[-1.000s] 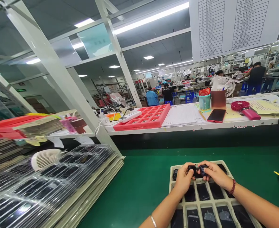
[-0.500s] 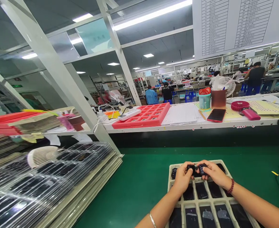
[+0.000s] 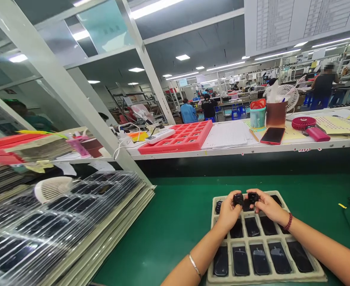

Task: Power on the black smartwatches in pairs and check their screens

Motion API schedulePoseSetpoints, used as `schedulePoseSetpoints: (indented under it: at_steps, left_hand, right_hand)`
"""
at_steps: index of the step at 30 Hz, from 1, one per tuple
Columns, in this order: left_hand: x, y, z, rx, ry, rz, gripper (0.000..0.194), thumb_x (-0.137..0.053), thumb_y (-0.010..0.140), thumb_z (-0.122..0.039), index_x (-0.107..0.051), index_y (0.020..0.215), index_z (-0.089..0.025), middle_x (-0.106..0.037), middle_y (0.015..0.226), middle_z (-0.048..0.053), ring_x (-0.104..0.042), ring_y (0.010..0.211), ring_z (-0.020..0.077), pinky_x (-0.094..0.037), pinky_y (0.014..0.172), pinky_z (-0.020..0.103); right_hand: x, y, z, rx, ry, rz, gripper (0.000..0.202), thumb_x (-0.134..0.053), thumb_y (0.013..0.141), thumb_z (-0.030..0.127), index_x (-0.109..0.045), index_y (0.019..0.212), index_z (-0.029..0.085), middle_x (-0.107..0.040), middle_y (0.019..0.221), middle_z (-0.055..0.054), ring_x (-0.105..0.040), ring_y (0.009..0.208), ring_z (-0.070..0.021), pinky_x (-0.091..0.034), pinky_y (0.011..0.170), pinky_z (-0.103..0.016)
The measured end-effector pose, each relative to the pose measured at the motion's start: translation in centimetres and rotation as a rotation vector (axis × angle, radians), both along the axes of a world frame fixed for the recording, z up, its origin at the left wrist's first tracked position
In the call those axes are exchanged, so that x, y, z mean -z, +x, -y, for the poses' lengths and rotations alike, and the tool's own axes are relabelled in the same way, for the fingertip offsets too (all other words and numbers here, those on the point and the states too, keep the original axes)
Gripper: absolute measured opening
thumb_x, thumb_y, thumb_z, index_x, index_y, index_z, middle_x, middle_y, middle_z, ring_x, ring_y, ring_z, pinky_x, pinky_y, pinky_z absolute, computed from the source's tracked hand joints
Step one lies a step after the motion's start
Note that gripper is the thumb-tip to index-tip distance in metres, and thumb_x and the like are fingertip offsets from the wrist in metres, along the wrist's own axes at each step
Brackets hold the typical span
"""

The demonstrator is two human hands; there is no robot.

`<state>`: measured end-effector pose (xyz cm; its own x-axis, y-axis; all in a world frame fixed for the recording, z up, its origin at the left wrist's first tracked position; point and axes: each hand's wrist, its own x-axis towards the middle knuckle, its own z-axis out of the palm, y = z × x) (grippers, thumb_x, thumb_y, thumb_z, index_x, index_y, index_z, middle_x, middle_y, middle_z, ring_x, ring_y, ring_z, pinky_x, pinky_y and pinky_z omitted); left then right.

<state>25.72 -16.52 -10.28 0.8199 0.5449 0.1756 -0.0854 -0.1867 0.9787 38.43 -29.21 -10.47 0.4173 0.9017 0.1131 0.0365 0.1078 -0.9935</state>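
In the head view, my left hand pinches a small black handheld device upright between thumb and fingers. Close beside it, my right hand grips a second small black device. A narrow gap separates the two pieces. Both hands are over the far row of a beige moulded tray. Black phone-like devices lie in its compartments, some partly covered by my hands and forearms. The exact kind of the held pieces is hard to make out.
Stacked trays with clear plastic covers stand at left on the green bench. On the shelf are a red foam tray, papers, a phone and a pink fan. Several people work in the background.
The two devices, which were together in my hands, are now apart and tipped more upright. My view has shifted slightly, and a hand shows at the far left edge.
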Motion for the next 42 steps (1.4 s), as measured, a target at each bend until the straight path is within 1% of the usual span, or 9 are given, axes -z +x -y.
schedulePoseSetpoints:
  at_steps: [3, 8, 13, 18, 22, 29, 34, 38, 42]
  left_hand:
    - [-0.21, -0.02, 0.10, -0.005, 0.019, -0.020, 0.047, -0.052, 0.065, -0.003, -0.054, 0.109, -0.017, -0.064, 0.095, 0.005, -0.059, 0.084, 0.0150, -0.046, 0.072, 0.024]
    - [-0.58, -0.06, 0.20, 0.013, -0.008, -0.028, 0.030, -0.052, 0.071, -0.010, -0.058, 0.100, -0.016, -0.064, 0.086, 0.004, -0.059, 0.073, 0.0138, -0.046, 0.067, 0.025]
    - [-0.87, -0.14, 0.24, 0.010, 0.011, -0.016, 0.034, -0.052, 0.069, -0.007, -0.058, 0.102, -0.016, -0.064, 0.091, 0.005, -0.060, 0.081, 0.0156, -0.046, 0.072, 0.026]
    - [-1.02, -0.26, 0.30, 0.022, -0.005, -0.038, 0.036, -0.050, 0.071, -0.007, -0.056, 0.105, -0.016, -0.064, 0.089, 0.005, -0.059, 0.077, 0.0148, -0.045, 0.067, 0.025]
    - [-0.86, -0.28, 0.27, 0.014, 0.023, -0.051, 0.042, -0.052, 0.069, -0.006, -0.055, 0.109, -0.016, -0.064, 0.086, 0.004, -0.058, 0.074, 0.0139, -0.045, 0.066, 0.024]
    - [-0.79, -0.22, 0.24, 0.060, -0.015, -0.029, 0.039, -0.051, 0.072, -0.008, -0.055, 0.110, -0.016, -0.066, 0.094, 0.007, -0.061, 0.083, 0.0169, -0.047, 0.072, 0.026]
    - [-0.84, -0.20, 0.36, 0.057, -0.032, -0.020, 0.050, -0.052, 0.068, -0.004, -0.051, 0.116, -0.017, -0.066, 0.099, 0.007, -0.061, 0.092, 0.0181, -0.047, 0.080, 0.028]
    - [-0.75, -0.23, 0.32, 0.062, -0.055, -0.020, 0.046, -0.049, 0.070, -0.006, -0.052, 0.115, -0.016, -0.067, 0.097, 0.007, -0.062, 0.088, 0.0179, -0.049, 0.076, 0.028]
    - [-0.80, -0.29, 0.29, 0.074, -0.038, -0.019, 0.055, -0.049, 0.067, -0.002, -0.049, 0.119, -0.017, -0.065, 0.103, 0.007, -0.061, 0.094, 0.0185, -0.048, 0.077, 0.028]
  right_hand:
    - [-0.01, 0.09, 0.09, -0.014, -0.008, -0.002, 0.048, -0.048, 0.068, 0.012, -0.047, 0.115, 0.021, -0.060, 0.105, -0.006, -0.061, 0.080, -0.0165, -0.048, 0.055, -0.024]
    - [-0.39, 0.08, 0.30, -0.052, -0.047, -0.004, 0.038, -0.048, 0.075, 0.019, -0.051, 0.114, 0.020, -0.063, 0.102, -0.006, -0.063, 0.075, -0.0156, -0.048, 0.059, -0.026]
    - [-0.75, -0.17, 0.36, -0.043, -0.047, 0.000, 0.040, -0.049, 0.075, 0.019, -0.051, 0.116, 0.019, -0.063, 0.103, -0.007, -0.063, 0.076, -0.0159, -0.049, 0.059, -0.027]
    - [-0.67, -0.25, 0.35, -0.036, -0.051, 0.012, 0.041, -0.049, 0.076, 0.018, -0.050, 0.117, 0.019, -0.064, 0.102, -0.007, -0.063, 0.074, -0.0156, -0.049, 0.060, -0.027]
    - [-0.41, -0.10, 0.31, -0.051, -0.053, 0.014, 0.046, -0.050, 0.073, 0.017, -0.048, 0.119, 0.019, -0.063, 0.104, -0.007, -0.064, 0.078, -0.0167, -0.049, 0.060, -0.027]
    - [-0.40, -0.09, 0.33, -0.040, -0.051, 0.020, 0.042, -0.048, 0.075, 0.017, -0.049, 0.117, 0.019, -0.063, 0.103, -0.007, -0.064, 0.076, -0.0158, -0.050, 0.060, -0.027]
    - [-0.38, -0.21, 0.28, -0.031, -0.030, 0.025, 0.047, -0.050, 0.071, 0.014, -0.048, 0.118, 0.021, -0.063, 0.104, -0.006, -0.064, 0.080, -0.0167, -0.050, 0.061, -0.027]
    - [-0.31, -0.23, 0.21, -0.031, -0.033, 0.023, 0.044, -0.047, 0.073, 0.015, -0.050, 0.117, 0.020, -0.063, 0.102, -0.006, -0.064, 0.076, -0.0157, -0.049, 0.058, -0.026]
    - [-0.60, -0.40, 0.24, -0.036, -0.017, 0.026, 0.051, -0.049, 0.068, 0.010, -0.049, 0.118, 0.021, -0.062, 0.105, -0.005, -0.063, 0.080, -0.0157, -0.049, 0.058, -0.024]
